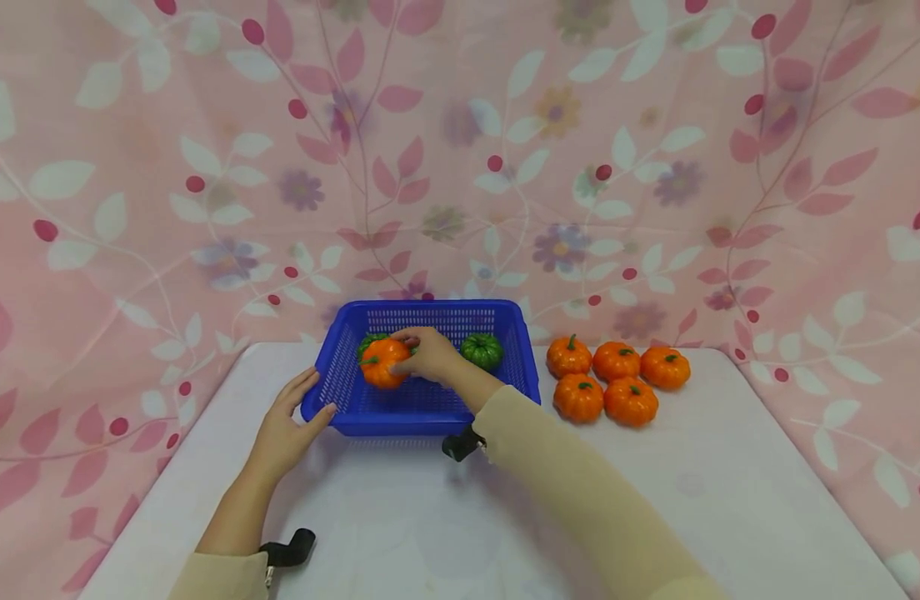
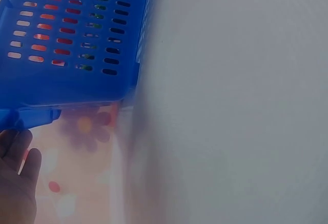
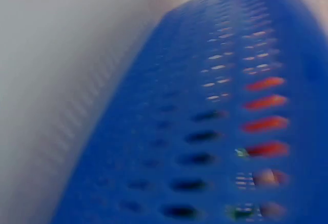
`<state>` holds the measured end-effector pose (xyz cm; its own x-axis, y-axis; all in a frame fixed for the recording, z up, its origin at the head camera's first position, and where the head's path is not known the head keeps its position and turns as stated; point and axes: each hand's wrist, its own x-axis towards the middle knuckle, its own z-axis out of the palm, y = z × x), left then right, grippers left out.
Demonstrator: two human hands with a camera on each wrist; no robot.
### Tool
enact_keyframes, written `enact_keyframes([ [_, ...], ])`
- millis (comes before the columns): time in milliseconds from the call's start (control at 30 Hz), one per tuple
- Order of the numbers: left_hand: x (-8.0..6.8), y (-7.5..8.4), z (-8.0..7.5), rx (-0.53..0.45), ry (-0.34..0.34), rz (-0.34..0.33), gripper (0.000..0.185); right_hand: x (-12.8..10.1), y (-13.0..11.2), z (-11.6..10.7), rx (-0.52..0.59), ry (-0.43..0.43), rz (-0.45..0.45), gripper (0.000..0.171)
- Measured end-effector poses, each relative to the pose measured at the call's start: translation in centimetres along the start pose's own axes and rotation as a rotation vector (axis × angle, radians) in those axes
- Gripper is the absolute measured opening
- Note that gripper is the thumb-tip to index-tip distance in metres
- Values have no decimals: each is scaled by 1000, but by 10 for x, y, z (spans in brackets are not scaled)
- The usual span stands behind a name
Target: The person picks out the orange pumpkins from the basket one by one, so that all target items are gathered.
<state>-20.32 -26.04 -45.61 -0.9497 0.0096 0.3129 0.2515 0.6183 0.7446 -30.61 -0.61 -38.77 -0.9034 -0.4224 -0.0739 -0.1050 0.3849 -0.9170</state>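
Observation:
A blue slotted basket (image 1: 340, 392) stands on the white table at centre. My right hand (image 1: 428, 354) reaches into it and grips an orange toy pumpkin (image 1: 382, 363) at the basket's left side. Behind that pumpkin a green pumpkin (image 1: 367, 342) shows partly, and another green pumpkin (image 1: 482, 351) sits at the basket's right. My left hand (image 1: 289, 421) rests with straight fingers against the basket's front left corner (image 2: 31, 115). In the right wrist view only the blurred basket wall (image 3: 205, 131) shows, with orange visible through its slots.
Several orange pumpkins (image 1: 617, 379) lie in a cluster on the table (image 1: 655, 500) right of the basket. A pink floral cloth (image 1: 460, 150) hangs behind and drapes past the table's sides. Black wrist straps (image 1: 460, 443) sit on both arms.

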Motion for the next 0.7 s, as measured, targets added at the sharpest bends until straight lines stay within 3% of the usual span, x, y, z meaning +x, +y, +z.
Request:
enact_keyframes([
  [233, -1, 1, 0, 3, 3, 3, 69, -21, -12, -30, -201, 34, -55, 53],
  [700, 0, 1, 1, 11, 28, 13, 68, -83, -21, -85, -188, 100, -94, 56],
])
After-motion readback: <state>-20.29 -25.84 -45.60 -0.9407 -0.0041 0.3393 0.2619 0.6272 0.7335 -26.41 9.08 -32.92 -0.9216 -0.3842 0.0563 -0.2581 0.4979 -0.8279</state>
